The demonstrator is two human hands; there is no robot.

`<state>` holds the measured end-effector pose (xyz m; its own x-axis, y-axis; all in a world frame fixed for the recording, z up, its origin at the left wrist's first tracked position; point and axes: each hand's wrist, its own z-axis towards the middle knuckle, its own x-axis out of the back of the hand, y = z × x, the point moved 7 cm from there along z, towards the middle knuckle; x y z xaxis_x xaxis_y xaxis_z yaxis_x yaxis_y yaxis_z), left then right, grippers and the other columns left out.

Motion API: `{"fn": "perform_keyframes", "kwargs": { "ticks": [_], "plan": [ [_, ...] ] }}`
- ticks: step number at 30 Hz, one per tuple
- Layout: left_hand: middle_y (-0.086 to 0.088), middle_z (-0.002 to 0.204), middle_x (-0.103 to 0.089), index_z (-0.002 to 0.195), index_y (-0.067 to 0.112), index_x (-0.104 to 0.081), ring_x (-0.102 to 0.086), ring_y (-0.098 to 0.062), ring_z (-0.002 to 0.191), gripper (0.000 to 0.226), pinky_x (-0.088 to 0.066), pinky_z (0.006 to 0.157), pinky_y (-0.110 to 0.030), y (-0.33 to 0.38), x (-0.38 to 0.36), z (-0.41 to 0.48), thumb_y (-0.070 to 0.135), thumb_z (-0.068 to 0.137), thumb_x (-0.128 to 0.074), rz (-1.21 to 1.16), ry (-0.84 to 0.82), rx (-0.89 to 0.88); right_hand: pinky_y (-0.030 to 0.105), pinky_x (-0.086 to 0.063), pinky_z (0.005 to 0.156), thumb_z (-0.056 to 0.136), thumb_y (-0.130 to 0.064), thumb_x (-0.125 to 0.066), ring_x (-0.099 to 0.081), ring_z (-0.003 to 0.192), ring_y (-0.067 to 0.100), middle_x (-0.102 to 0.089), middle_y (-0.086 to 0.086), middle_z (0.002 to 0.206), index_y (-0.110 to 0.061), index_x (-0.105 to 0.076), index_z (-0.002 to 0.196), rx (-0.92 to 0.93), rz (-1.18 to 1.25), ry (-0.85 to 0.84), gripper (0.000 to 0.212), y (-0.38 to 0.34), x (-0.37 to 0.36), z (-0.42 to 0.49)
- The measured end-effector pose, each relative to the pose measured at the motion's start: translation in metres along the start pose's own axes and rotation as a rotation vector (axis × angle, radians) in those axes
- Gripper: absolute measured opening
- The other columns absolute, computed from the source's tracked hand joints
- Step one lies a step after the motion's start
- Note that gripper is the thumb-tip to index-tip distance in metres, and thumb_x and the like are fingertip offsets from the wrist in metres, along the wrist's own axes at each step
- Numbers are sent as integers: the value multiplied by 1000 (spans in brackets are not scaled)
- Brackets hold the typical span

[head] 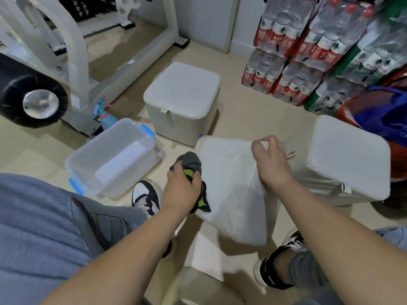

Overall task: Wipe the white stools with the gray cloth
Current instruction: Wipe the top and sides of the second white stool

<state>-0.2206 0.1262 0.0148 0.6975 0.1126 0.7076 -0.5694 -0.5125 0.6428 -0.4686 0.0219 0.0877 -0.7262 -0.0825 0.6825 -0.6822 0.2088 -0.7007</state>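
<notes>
A white cube stool lies tilted between my feet, one flat side facing up. My left hand grips the bunched gray cloth, which has green and black edging, and presses it against the stool's left edge. My right hand holds the stool's upper right edge, fingers curled over the corner. A second white stool stands upright on the floor behind it. A third white stool stands to the right.
A clear plastic bin with blue clips sits on the floor at left, a blue spray bottle behind it. Shrink-wrapped packs of water bottles are stacked at back right. A white machine frame stands at back left.
</notes>
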Motion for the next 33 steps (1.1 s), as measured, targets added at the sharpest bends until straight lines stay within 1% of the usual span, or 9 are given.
{"fn": "perform_keyframes", "kwargs": {
  "ticks": [4, 9, 13, 16, 18, 24, 26, 30, 33],
  "plan": [
    [-12, 114, -69, 141, 10, -44, -65, -34, 103, 53, -43, 75, -34, 24, -5, -35, 43, 101, -56, -113, -39, 24, 47, -34, 110, 105, -40, -43, -43, 133, 39, -52, 13, 141, -13, -53, 134, -88, 21, 51, 40, 5, 5, 13],
    [7, 118, -62, 134, 27, -53, -60, -15, 108, 48, -49, 86, -33, 119, -5, -86, 56, 97, -59, -117, -166, -508, 40, -30, 108, 103, -32, -45, -39, 136, 38, -45, 14, 143, -9, -54, 134, -43, -55, -131, 39, -5, -9, 14],
    [-1, 110, -53, 135, 30, -45, -59, -24, 93, 51, -50, 61, -35, 119, 1, -66, 59, 93, -56, 96, -38, -789, 41, -28, 111, 74, -56, -28, -42, 128, 34, -52, 19, 129, 0, -63, 120, 268, -178, -298, 80, -30, -25, -1],
    [-6, 103, -53, 133, 27, -45, -59, -27, 85, 57, -45, 50, -31, 108, -1, -49, 54, 88, -66, 182, 72, -904, 49, -37, 108, 87, -45, -40, -48, 116, 29, -53, 6, 112, -2, -68, 109, 352, -125, -268, 56, -24, -30, -3],
    [-8, 105, -54, 134, 27, -44, -61, -31, 85, 59, -48, 52, -34, 107, -1, -38, 51, 87, -69, 209, 118, -861, 48, -38, 104, 87, -42, -43, -49, 113, 27, -54, -5, 103, -13, -64, 94, 267, 29, -232, 36, -16, -23, 1],
    [-15, 133, -55, 146, 19, -42, -61, -40, 116, 56, -54, 87, -49, 17, 25, 40, 52, 102, -54, 31, 136, 0, 42, -35, 104, 93, -45, -44, -42, 124, 19, -55, -8, 121, -36, -53, 95, 61, 30, -178, 13, -3, -16, -3],
    [-11, 133, -58, 142, 19, -47, -61, -35, 116, 52, -53, 89, -44, 37, 25, 30, 50, 101, -56, -76, 143, -49, 39, -32, 99, 102, -41, -40, -40, 125, 19, -51, -9, 124, -37, -52, 103, 72, -26, -180, 13, -4, -21, -5],
    [0, 127, -65, 141, 31, -54, -61, -19, 114, 54, -51, 92, -34, 137, 17, -6, 56, 94, -63, -149, -15, -546, 29, -23, 106, 93, -48, -12, -43, 133, 35, -54, 13, 133, -8, -59, 132, 255, -96, -239, 73, -18, -29, -16],
    [0, 118, -72, 132, 34, -64, -65, -24, 111, 48, -55, 93, -38, 137, 22, 19, 56, 90, -63, -11, -132, -469, 30, -29, 102, 98, -37, -17, -50, 121, 30, -60, 11, 116, -2, -65, 119, 341, -49, -231, 63, -22, -27, -26]
  ]
}}
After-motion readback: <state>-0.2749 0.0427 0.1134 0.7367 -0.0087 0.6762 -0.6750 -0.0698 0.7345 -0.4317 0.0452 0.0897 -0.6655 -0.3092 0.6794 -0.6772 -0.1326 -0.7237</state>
